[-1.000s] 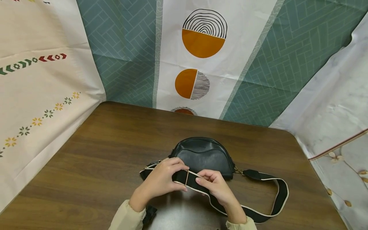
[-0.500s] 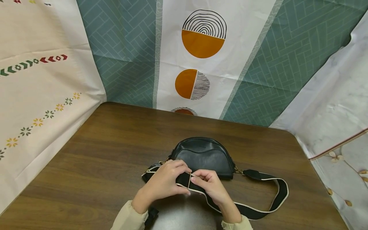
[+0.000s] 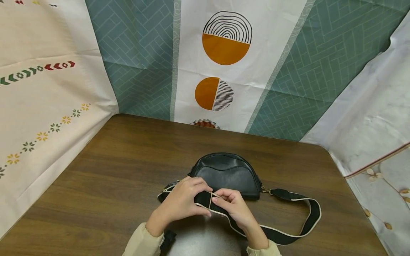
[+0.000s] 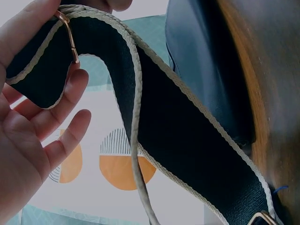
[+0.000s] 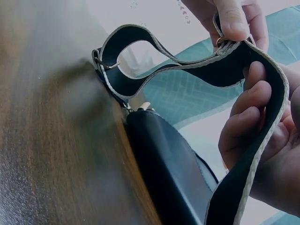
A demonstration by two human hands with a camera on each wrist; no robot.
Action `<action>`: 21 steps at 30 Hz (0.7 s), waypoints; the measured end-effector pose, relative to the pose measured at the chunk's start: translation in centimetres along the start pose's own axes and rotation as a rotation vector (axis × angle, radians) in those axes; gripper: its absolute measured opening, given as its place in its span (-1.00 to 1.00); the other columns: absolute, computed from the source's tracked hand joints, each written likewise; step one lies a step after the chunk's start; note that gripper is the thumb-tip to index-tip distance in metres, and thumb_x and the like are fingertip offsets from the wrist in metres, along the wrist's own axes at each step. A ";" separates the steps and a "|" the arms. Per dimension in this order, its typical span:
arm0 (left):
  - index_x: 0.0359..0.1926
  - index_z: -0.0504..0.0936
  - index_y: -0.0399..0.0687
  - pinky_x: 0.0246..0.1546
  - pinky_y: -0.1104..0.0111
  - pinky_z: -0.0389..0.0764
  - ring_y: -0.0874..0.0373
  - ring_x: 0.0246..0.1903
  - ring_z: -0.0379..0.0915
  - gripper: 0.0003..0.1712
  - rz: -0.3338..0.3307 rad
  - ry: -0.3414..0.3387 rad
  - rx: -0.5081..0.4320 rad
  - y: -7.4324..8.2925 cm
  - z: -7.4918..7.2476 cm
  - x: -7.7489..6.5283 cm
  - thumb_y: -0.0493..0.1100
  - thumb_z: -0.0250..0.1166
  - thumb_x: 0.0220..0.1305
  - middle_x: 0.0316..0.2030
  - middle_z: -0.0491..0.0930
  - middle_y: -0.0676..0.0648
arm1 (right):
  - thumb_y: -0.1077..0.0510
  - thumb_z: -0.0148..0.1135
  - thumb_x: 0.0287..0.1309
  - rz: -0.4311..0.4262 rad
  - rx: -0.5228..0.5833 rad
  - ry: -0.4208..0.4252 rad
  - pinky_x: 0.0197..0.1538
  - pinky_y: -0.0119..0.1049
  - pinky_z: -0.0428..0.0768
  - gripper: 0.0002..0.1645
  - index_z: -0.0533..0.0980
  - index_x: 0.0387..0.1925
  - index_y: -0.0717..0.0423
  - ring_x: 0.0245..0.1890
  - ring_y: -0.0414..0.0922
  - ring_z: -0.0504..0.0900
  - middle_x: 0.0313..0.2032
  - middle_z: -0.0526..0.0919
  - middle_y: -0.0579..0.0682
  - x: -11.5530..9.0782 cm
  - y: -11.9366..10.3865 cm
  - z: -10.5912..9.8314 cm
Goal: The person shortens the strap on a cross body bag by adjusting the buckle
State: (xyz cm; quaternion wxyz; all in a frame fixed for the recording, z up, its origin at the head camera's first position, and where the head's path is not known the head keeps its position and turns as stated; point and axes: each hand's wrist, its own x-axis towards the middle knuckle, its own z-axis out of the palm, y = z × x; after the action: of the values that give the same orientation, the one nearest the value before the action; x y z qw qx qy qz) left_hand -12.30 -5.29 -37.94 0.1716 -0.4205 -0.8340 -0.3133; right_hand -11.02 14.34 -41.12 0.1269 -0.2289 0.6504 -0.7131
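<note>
A black half-moon handbag [image 3: 227, 177] stands on the table, its wide black strap [image 3: 315, 218] edged in cream braid. Around the strap sits a thin gold slider buckle [image 3: 210, 201]. My left hand [image 3: 182, 199] holds strap and slider between thumb and fingers, just in front of the bag. Right beside the slider, my right hand [image 3: 236, 209] pinches the strap, thumb on top. In the left wrist view the strap bends into a loop behind the slider [image 4: 71, 40]. The right wrist view shows the doubled strap [image 5: 206, 70] running back to a gold ring near the bag.
From the bag's right side the strap curves across the wooden table [image 3: 105, 170] in a wide loop. A small dark object [image 3: 168, 240] lies by the left sleeve. Patterned cloths [image 3: 141, 60] hang behind and beside the table.
My right hand has moved left along the strap, up to the slider. The left hand has shifted slightly right with the slider. Over the last half second both hands barely move.
</note>
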 end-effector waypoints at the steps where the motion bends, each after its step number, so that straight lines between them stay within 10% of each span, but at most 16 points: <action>1: -0.31 0.63 -0.09 -0.27 0.38 0.41 0.25 -0.35 0.43 -0.41 0.001 0.005 0.000 0.0 0.0 0.0 0.12 0.52 -0.44 -0.37 0.51 0.12 | 0.34 0.05 0.15 0.005 -0.002 0.002 -0.63 -0.52 0.37 -0.74 0.36 -0.37 0.61 -0.67 -0.33 0.40 -0.51 0.57 -0.14 0.0 0.0 0.0; 21: -0.29 0.63 -0.12 -0.29 0.39 0.42 0.28 -0.35 0.44 -0.40 -0.032 0.028 -0.037 -0.7 -0.3 0.0 0.12 0.52 -0.41 -0.36 0.54 0.13 | 0.36 0.02 0.16 -0.006 -0.028 0.036 -0.46 -0.51 0.42 -0.75 0.37 -0.35 0.63 -0.54 -0.34 0.45 -0.51 0.56 -0.19 -0.7 0.2 -1.2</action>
State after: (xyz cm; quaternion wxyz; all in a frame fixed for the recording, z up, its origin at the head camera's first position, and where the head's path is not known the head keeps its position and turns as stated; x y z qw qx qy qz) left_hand -12.83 -5.76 -37.99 0.1703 -0.4060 -0.8321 -0.3374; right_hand -11.02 15.70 -41.45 0.1097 -0.2197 0.6619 -0.7083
